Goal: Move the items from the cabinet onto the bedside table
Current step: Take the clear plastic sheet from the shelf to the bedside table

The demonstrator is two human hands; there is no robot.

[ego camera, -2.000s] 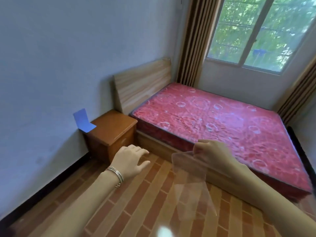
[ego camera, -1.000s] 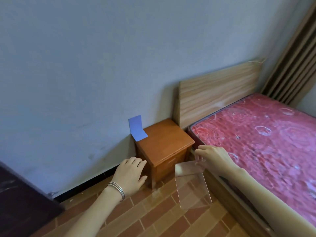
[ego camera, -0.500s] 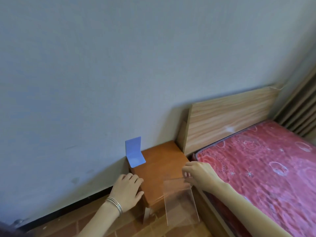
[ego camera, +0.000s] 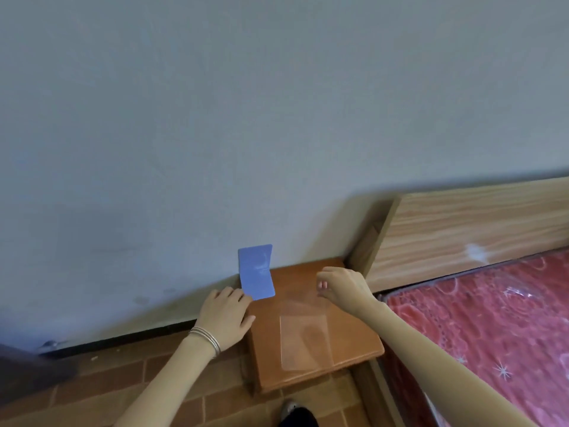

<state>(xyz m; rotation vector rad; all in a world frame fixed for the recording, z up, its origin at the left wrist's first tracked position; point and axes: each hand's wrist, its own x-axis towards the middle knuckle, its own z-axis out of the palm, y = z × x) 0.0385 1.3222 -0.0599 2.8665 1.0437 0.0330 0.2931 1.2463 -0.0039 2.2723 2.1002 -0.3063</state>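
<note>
It's a bedroom in somebody's home: a bare red patterned mattress [ego camera: 492, 318] lies backed by a pale wooden headboard [ego camera: 462, 229] against a plain grey-blue wall [ego camera: 215, 118], a low orange-brown bedside worktop [ego camera: 354, 340] sits tucked beside the headboard, and the floor [ego camera: 107, 380] is brick-patterned tile edged with dark skirting [ego camera: 123, 337]

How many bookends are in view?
2. Blue bookend: bedside table's back-left corner, by the wall. Clear bookend: table's front, right hand pinching its top.

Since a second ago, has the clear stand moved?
Yes. The clear stand, pinched by the right hand, went from over the floor to over the bedside table top.
</note>
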